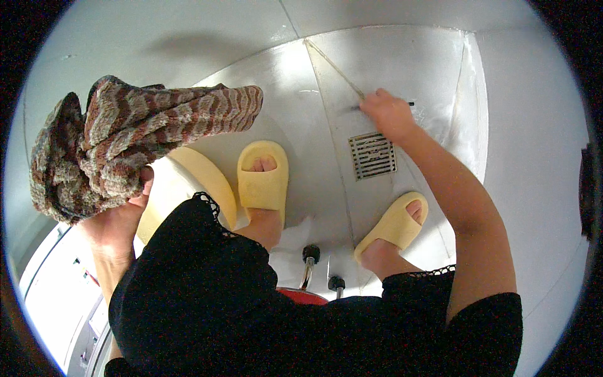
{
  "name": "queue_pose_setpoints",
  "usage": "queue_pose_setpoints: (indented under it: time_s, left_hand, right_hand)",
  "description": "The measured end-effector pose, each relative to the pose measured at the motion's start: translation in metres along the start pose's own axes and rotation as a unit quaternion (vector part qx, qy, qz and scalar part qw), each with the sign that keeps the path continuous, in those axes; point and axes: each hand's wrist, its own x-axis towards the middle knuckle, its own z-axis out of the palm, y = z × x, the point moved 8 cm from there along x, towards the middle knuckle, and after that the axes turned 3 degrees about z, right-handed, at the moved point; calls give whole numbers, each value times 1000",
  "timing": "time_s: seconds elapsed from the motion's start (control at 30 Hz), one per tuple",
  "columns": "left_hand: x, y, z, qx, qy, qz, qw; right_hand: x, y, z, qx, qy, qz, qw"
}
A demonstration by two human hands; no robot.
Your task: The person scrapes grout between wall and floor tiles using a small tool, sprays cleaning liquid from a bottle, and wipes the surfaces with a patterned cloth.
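Observation:
A bundled fabric piece with brown and beige wavy stripes (136,141) rests in my left hand (118,221), raised at the left of the view. My right hand (388,113) reaches down over the tiled floor, its fingers closed around a slim dark object whose tip (411,103) shows beside the knuckles; what it is I cannot tell. Just below that hand lies a square metal floor drain grate (373,156). A pale line along the floor joint (334,66) runs from the wall to my right fingers.
Yellow slippers (261,188) are on both feet, the other (398,226) near the drain. A pale yellow rounded object (202,174) stands beside the left foot. Metal legs with black tips (311,254) and a red surface (301,296) show between the legs. Walls border the floor.

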Motion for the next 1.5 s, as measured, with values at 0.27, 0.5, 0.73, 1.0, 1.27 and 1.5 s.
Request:
queue_pose_setpoints:
  time_s: [0.27, 0.5, 0.73, 1.0, 1.27, 1.5]
  left_hand:
    - [-16, -8, 33, -3, -236, -51, 970]
    - [-3, -10, 13, -41, -184, -55, 981]
    - [-14, -9, 38, -53, -258, -90, 961]
    - [-37, -34, 65, 6, -279, -186, 942]
    - [-94, -18, 107, 42, -332, -207, 919]
    - [-182, 6, 174, 133, -507, -134, 841]
  right_hand:
    - [-46, -28, 28, 40, -13, 22, 999]
    - [-78, -56, 18, 30, -98, 31, 994]
    - [-80, -26, -32, 542, -85, 429, 718]
    - [-50, -102, -208, 656, -81, 388, 643]
    - [-125, -116, -321, 518, 111, 489, 693]
    - [-222, -151, -406, 657, 412, 363, 516]
